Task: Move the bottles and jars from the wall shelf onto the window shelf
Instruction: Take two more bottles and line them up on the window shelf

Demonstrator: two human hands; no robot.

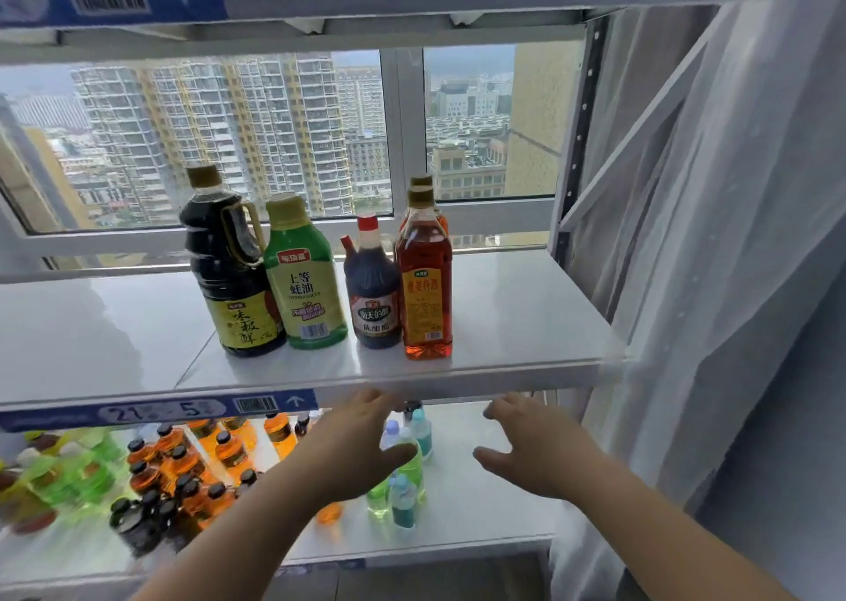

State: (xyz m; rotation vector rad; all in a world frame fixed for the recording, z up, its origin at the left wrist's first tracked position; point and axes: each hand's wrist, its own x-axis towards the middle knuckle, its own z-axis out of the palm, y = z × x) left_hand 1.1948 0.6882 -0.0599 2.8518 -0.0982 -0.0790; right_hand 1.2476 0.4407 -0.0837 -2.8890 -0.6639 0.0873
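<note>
On the white window shelf (526, 321) stand a big dark soy sauce bottle (231, 271) with a handle, a green oyster sauce bottle (304, 280), a small dark vinegar bottle (373, 298) with a red cap, and a red-orange cooking wine bottle (425, 280) with another like it behind. Both of my hands hover just below the shelf's front edge and hold nothing. My left hand (361, 440) has spread fingers in front of the lower tier's bottles. My right hand (535, 449) is open too, further right.
The lower tier (480, 509) carries several small orange, green and teal bottles, mostly at the left and middle. A blue price strip (160, 410) runs along the shelf's front edge. A sheer white curtain (732, 280) hangs at the right. The window (274, 142) lies behind the shelf.
</note>
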